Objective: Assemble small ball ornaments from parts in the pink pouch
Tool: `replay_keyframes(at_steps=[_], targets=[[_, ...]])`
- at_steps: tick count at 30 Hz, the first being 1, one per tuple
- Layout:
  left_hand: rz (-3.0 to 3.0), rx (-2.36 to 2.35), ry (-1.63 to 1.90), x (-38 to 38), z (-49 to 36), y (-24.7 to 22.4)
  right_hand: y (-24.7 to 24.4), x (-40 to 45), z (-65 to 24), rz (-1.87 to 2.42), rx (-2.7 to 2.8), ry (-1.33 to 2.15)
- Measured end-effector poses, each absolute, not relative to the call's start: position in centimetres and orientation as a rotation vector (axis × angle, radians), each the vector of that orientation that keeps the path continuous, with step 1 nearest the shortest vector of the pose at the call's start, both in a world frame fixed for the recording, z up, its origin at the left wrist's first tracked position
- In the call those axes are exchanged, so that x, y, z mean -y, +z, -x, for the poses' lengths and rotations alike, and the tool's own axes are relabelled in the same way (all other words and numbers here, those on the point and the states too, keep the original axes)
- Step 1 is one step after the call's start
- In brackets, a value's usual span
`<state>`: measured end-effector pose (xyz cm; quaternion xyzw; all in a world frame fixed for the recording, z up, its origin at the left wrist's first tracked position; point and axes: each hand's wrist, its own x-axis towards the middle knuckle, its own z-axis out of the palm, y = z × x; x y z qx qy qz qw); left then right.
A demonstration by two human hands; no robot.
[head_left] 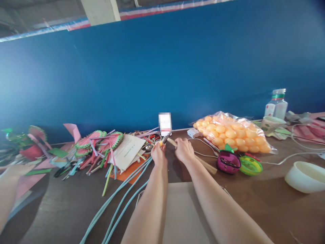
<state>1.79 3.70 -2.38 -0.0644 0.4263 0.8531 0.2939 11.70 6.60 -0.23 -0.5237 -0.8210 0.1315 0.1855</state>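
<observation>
Near the back of the brown table, my left hand [158, 154] has its fingers closed on a small orange ball [160, 143]. A dark, thin tool tip [166, 138] shows just beyond those fingers; what it belongs to is hard to tell. My right hand [183, 149], a little to the right, is wrapped round a light wooden strip [207, 165] that sticks out on both sides of it. The two hands are apart. Behind them a phone [165, 124] with a blurred screen stands upright. Pale blue cords [122, 189] run beside my left forearm.
Paper fans [110, 141], strips and a white sheet [128, 150] lie left. On the right are a bag of orange balls [233, 134], a purple basket [228, 162], a green basket [251, 165], a white bowl [306, 178] and bottles [276, 103]. Another person's hand [20, 169] is far left.
</observation>
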Motion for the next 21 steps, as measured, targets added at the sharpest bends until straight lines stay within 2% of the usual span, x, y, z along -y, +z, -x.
replay_keyframes(at_steps=[8,21], targets=[[0.127,-1.118,2.317,-3.3,-1.8,-1.8,2.4,-5.5,-12.0,1.164,2.189,0.279],[0.103,-1.13,2.347,-3.4,-1.8,-1.8,2.5,-5.1,-12.1,1.2,2.204,0.241]])
